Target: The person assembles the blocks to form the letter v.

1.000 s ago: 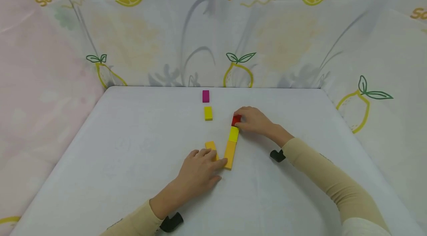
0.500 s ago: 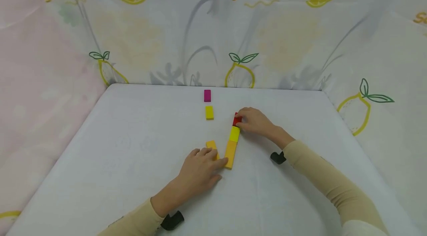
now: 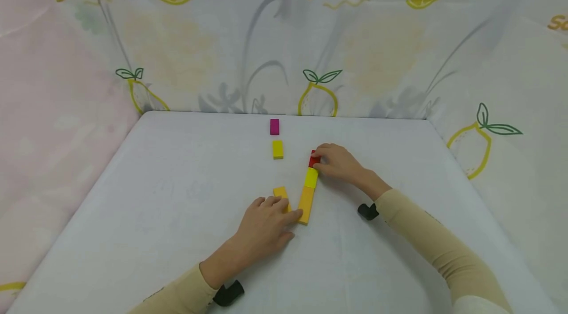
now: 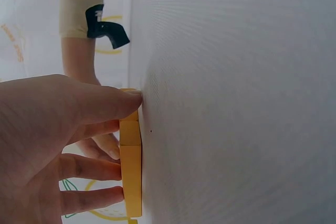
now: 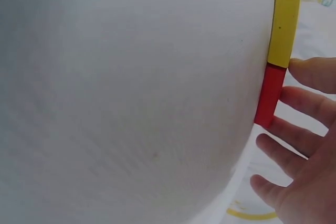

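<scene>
My left hand [image 3: 266,225] rests with its fingers spread on an orange block [image 3: 280,191], which it partly covers. Its index fingertip touches the lower end of a second, longer orange block [image 3: 306,205]. The left wrist view shows the fingertips on top of an orange block [image 4: 131,177]. Beyond the longer block, a yellow block [image 3: 311,178] and a red block [image 3: 313,160] continue a slightly slanted row, end to end. My right hand [image 3: 339,162] touches the red block [image 5: 270,95] from above, fingers fairly straight, thumb at its joint with the yellow block [image 5: 284,22].
Farther back on the white table [image 3: 186,166] lie a separate yellow block [image 3: 277,149] and a magenta block [image 3: 274,126] near the rear edge. Lemon-printed cloth [image 3: 248,33] rises behind the table. Each wrist carries a black mount [image 3: 368,211].
The view shifts slightly. Both hands stay at the same blocks; the right fingers have moved slightly on the red block, and the row keeps its place.
</scene>
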Available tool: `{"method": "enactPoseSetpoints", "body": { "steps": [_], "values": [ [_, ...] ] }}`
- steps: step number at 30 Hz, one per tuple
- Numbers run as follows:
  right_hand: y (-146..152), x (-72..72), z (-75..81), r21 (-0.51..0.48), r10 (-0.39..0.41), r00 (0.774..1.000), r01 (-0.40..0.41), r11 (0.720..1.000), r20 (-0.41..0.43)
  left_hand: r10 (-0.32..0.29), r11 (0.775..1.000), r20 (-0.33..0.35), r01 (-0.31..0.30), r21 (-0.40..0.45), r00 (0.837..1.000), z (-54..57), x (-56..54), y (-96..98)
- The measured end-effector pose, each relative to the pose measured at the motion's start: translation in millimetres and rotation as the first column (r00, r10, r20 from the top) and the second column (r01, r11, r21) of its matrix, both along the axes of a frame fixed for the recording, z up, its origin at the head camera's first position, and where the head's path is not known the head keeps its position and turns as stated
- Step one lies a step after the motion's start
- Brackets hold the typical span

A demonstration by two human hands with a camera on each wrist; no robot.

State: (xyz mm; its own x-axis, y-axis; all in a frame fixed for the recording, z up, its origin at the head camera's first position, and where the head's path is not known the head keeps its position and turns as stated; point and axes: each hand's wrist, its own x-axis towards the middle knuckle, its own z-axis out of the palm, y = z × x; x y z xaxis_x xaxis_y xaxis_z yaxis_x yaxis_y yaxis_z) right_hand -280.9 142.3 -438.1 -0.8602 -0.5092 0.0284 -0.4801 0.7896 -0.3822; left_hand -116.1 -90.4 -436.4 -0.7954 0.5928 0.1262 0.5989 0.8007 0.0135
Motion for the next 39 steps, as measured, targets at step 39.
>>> {"method": "enactPoseSetpoints", "body": {
  "steps": [39],
  "values": [
    [-1.5, 3.5, 0.6, -0.006, -0.003, 1.000, 0.003, 1.000, 0.009, 0.014, 1.000, 0.037, -0.014, -0.011, 0.999, 1.5, -0.6, 1.9]
  ]
}}
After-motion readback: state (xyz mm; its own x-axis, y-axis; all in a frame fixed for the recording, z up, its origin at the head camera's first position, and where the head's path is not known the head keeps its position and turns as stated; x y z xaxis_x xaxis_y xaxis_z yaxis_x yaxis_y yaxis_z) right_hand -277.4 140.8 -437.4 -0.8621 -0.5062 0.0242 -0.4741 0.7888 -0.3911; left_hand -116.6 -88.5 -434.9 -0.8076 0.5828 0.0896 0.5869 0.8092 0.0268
